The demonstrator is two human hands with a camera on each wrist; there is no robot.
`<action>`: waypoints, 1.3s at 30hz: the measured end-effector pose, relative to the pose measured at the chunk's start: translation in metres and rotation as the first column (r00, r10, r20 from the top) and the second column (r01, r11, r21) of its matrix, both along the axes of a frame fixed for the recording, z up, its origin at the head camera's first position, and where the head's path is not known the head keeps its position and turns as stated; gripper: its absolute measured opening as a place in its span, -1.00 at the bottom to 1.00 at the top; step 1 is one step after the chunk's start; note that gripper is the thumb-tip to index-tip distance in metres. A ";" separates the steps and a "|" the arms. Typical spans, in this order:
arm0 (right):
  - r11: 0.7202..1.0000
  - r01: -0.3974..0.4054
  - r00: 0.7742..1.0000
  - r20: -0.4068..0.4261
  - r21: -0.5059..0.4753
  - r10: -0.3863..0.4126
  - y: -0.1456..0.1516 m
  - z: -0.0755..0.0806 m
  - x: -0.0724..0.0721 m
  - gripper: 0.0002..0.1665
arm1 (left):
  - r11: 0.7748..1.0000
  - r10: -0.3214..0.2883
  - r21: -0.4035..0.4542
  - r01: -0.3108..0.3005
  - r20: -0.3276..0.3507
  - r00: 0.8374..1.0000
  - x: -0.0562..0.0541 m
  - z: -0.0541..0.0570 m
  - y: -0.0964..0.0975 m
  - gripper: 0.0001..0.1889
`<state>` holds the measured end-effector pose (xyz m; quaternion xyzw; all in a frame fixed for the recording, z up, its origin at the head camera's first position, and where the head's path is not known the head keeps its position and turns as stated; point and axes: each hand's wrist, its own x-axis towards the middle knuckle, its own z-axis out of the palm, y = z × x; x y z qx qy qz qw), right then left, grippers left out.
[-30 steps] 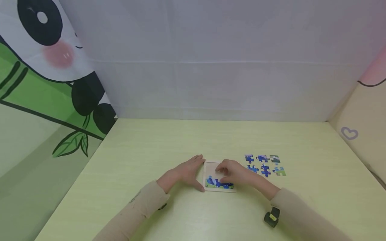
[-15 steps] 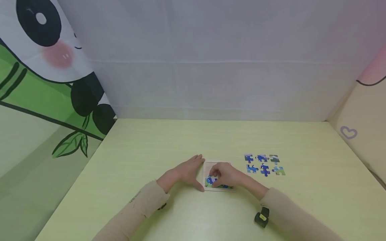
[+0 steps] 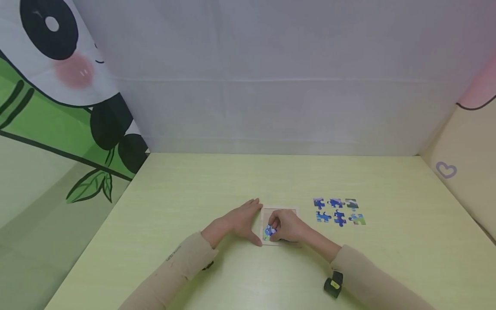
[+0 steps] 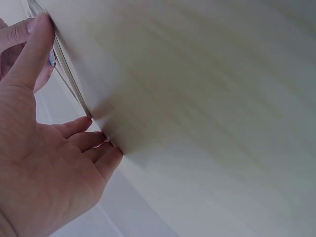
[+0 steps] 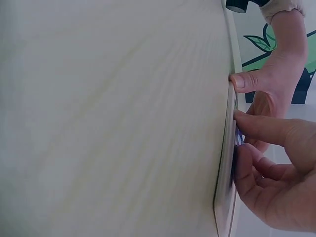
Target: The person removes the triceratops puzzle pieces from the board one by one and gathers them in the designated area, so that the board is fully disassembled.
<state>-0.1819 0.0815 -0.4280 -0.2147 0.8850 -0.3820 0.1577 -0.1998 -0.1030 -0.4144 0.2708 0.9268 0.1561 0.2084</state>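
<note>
A small pale framed puzzle board (image 3: 290,209) lies on the table, with blue and green puzzle picture along its lower part. My left hand (image 3: 243,220) rests at its left edge, thumb at the near corner and fingertips at the far one; the left wrist view shows these fingers nearly straight. Over the board, my right hand (image 3: 288,224) has its thumb and fingers bent around a blue puzzle piece (image 3: 268,231) at the lower left, seeming to pinch it. In the right wrist view, thumb and fingers of the right hand (image 5: 276,163) touch the board's top. That hand hides much of the board.
Several loose puzzle pieces (image 3: 339,218) lie in two rows to the right of the board. A pale wooden table (image 3: 186,185) carries everything. White cloth (image 3: 248,107) stands behind it, with printed panels at both sides.
My right hand has moved left across the board, its thumb and fingers closing in around the lower-left blue piece. The left hand has stayed at the board's edge.
</note>
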 end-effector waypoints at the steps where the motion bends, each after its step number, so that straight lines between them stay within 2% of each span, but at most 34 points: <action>1: 1.000 0.003 1.000 -0.002 0.001 -0.003 0.000 0.000 0.000 -0.70 | 1.000 -0.001 0.000 0.001 0.000 1.000 0.000 0.000 0.000 0.13; 7: 1.000 -0.003 1.000 -0.001 -0.011 0.003 0.001 0.001 0.004 -0.68 | 1.000 0.002 0.000 -0.002 0.005 1.000 0.001 0.002 0.000 0.13; 17: 0.999 -0.022 0.998 -0.054 -0.024 0.021 0.000 0.004 0.009 -0.72 | 1.000 0.012 0.013 -0.012 0.007 1.000 0.001 0.000 -0.001 0.13; 30: 0.994 -0.034 0.999 0.022 -0.101 0.037 0.005 0.008 0.006 -0.86 | 1.000 0.011 0.006 -0.011 -0.001 1.000 0.000 -0.002 0.000 0.14; 39: 0.995 -0.013 0.998 0.062 -0.099 0.019 0.016 0.014 0.001 -0.86 | 1.000 0.018 -0.017 -0.018 -0.012 1.000 0.000 -0.003 0.000 0.15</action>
